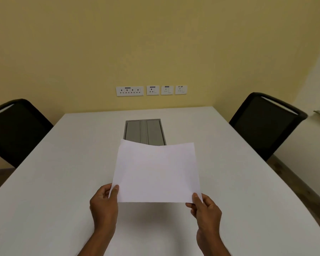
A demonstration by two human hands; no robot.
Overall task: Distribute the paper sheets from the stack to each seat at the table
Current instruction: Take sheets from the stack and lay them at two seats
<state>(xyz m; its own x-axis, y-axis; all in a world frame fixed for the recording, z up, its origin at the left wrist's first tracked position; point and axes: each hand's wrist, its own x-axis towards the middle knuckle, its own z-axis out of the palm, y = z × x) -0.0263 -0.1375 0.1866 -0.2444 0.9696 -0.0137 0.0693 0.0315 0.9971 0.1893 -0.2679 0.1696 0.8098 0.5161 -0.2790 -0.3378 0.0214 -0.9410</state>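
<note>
Both forearms enter from the bottom edge, centre of frame. Left hand (103, 204) pinches the lower left corner of the paper sheets (157, 172), thumb on top, fingers underneath. Right hand (205, 209) pinches the lower right corner the same way. Paper sits just above and between both hands, centre frame, held up off the white table (44, 182), far edge sagging slightly; a second sheet edge peeks out at its upper left corner, so more than one sheet, exact count unclear. Paper's top edge overlaps the grey cable hatch (144, 132) set in the table middle. Black chair (13, 130) at left edge of frame, another black chair (264, 124) at right, both pushed to the table sides. Wall sockets (151, 90) in a row on the yellow wall (155, 43), above centre.
</note>
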